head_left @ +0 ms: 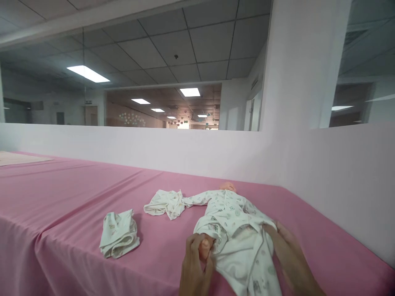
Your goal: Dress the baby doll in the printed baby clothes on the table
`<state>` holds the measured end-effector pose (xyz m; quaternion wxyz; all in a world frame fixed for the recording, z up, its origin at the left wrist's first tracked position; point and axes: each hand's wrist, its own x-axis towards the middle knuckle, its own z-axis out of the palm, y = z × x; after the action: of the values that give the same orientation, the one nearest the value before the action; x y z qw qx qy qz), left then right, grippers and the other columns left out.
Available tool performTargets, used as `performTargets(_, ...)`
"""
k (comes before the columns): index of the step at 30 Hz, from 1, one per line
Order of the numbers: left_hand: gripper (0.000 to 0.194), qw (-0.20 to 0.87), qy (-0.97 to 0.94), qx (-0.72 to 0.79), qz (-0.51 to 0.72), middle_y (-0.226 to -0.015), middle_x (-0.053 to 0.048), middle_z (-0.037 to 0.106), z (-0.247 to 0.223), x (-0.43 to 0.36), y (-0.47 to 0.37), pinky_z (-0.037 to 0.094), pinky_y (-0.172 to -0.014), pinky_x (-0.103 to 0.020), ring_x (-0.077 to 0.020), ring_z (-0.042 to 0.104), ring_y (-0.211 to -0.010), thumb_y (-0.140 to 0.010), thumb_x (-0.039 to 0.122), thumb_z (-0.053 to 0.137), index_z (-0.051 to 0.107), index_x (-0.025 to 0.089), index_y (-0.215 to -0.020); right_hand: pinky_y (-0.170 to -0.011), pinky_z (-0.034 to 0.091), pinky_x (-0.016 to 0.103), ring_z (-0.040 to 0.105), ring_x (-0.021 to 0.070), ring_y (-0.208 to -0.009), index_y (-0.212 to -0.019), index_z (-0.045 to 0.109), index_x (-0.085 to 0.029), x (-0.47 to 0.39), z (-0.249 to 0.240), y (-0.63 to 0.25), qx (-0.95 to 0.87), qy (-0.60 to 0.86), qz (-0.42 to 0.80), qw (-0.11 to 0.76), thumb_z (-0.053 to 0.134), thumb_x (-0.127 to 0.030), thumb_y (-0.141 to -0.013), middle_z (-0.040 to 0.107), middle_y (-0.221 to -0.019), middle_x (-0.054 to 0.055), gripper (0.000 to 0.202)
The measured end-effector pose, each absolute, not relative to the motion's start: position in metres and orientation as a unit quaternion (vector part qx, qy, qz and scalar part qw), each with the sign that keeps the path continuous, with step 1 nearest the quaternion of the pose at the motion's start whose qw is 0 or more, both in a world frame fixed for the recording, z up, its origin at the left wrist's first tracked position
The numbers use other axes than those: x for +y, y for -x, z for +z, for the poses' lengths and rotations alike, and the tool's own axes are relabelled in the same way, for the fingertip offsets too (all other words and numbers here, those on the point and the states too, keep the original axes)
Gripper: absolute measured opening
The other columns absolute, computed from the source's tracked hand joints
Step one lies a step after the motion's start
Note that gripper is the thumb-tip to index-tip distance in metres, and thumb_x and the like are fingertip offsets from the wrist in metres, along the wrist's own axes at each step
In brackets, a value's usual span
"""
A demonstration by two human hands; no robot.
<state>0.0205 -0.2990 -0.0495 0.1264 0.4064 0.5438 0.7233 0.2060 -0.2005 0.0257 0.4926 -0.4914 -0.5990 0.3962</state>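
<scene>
A baby doll lies on its back on the pink tablecloth, head away from me, dressed in a white patterned top. My left hand grips the doll's bare foot at the hem of loose white patterned trousers. On the doll's other side my right hand holds the edge of that garment. A crumpled white garment lies by the doll's outstretched sleeve. Another folded white piece lies further left.
A low pale partition wall runs along the table's far edge and down the right side. A pale cloth or sheet lies at the far left. Windows behind show other rooms and ceiling lights.
</scene>
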Motion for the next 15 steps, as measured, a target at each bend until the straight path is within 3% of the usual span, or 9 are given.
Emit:
performTargets(4, 0.028, 0.148, -0.408, 0.562, 0.704, -0.115, -0.009, 0.058, -0.05, -0.306, -0.017, 0.045, -0.093, -0.037, -0.0285, 0.057, -0.107, -0.08, 0.031, 0.065, 0.06, 0.024, -0.107, -0.06, 0.043, 0.028, 0.052, 0.0173, -0.069, -0.074, 0.048, -0.024, -0.186, 0.031, -0.197, -0.632, 0.475, 0.382, 0.478, 0.054, -0.048, -0.08, 0.054, -0.072, -0.002, 0.026)
performTargets(9, 0.031, 0.171, -0.432, 0.593, 0.658, -0.114, -0.01, 0.06, -0.054, -0.314, -0.009, 0.045, -0.087, -0.036, -0.0297, 0.059, -0.103, -0.08, 0.036, 0.066, 0.064, 0.022, -0.108, -0.057, 0.037, 0.027, 0.043, 0.0148, -0.061, -0.07, 0.038, -0.024, -0.19, 0.019, -0.199, -0.674, 0.492, 0.393, 0.387, 0.054, -0.052, -0.081, 0.042, -0.065, -0.005, 0.034)
performTargets(12, 0.03, 0.185, -0.482, 0.623, 0.588, -0.102, -0.009, 0.065, -0.052, -0.32, -0.003, 0.046, -0.085, -0.035, -0.0297, 0.059, -0.098, -0.078, 0.037, 0.068, 0.067, 0.022, -0.104, -0.058, 0.038, 0.028, 0.046, 0.0155, -0.062, -0.072, 0.042, -0.024, -0.199, 0.015, -0.205, -0.696, 0.481, 0.409, 0.342, 0.056, -0.053, -0.083, 0.046, -0.067, -0.004, 0.033)
performTargets(15, 0.027, 0.201, -0.521, 0.614, 0.558, -0.098, -0.007, 0.067, -0.038, -0.321, 0.003, 0.048, -0.081, -0.032, -0.0283, 0.059, -0.094, -0.075, 0.039, 0.072, 0.07, 0.022, -0.096, -0.065, 0.045, 0.031, 0.057, 0.0197, -0.074, -0.082, 0.054, -0.024, -0.214, 0.01, -0.209, -0.719, 0.439, 0.435, 0.318, 0.056, -0.053, -0.084, 0.06, -0.078, 0.0, 0.029)
